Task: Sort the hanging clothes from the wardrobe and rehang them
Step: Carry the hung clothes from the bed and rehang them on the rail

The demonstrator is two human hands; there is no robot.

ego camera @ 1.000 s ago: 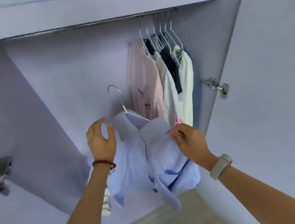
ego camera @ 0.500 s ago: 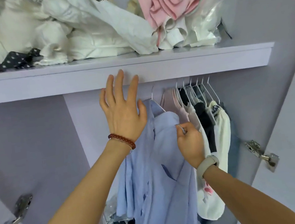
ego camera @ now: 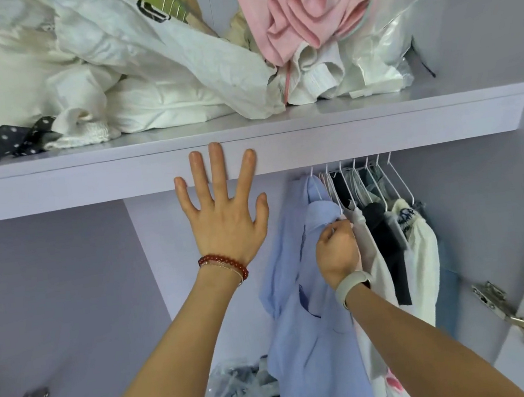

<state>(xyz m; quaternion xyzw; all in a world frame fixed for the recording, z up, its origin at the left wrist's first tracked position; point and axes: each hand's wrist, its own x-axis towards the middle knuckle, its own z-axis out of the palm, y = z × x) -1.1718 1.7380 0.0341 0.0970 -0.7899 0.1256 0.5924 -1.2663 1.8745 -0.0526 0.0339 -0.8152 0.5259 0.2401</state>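
A light blue shirt (ego camera: pixel 304 308) hangs on a white hanger at the left end of a row of hung clothes (ego camera: pixel 402 247) under the wardrobe shelf (ego camera: pixel 378 131). My right hand (ego camera: pixel 338 251) pinches the shirt's shoulder at the hanger, fingers curled. My left hand (ego camera: pixel 223 216) is spread flat, fingers straight, held up in front of the shelf's front edge and holding nothing. The rail itself is hidden behind the shelf; only the hanger hooks (ego camera: pixel 353 170) show.
Piled white clothes (ego camera: pixel 107 75) and a pink garment (ego camera: pixel 306 5) fill the shelf top, with a dotted black cloth (ego camera: pixel 6 142) at the left. Plastic-bagged items (ego camera: pixel 235 396) lie at the wardrobe bottom. Door hinges (ego camera: pixel 512 316) stick out at right and lower left.
The blue shirt went from held low in both hands up onto the rail. My left hand let go and spread open by the shelf edge; the right hand stays on the shoulder.
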